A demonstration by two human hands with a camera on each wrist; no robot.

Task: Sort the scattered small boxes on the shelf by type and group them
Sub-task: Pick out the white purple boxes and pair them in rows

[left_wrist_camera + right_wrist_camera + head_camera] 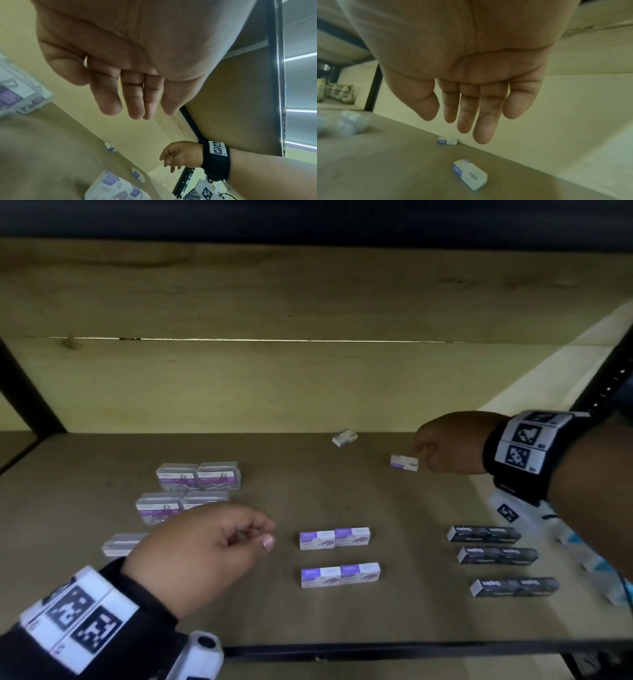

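Two stray small white-and-purple boxes lie near the back of the shelf: one just left of my right hand, the other by the back wall. My right hand hovers over the nearer box with straight fingers and holds nothing. My left hand hangs relaxed and empty, its fingers loosely bent, over the clear plastic clip boxes at the left. Purple-white boxes sit in two pairs mid-shelf. Three dark Staples boxes line the right.
The brown shelf board ends at a black front rail. A wooden back wall closes the rear. Black posts stand at the left and the right. White packets lie at the far right edge.
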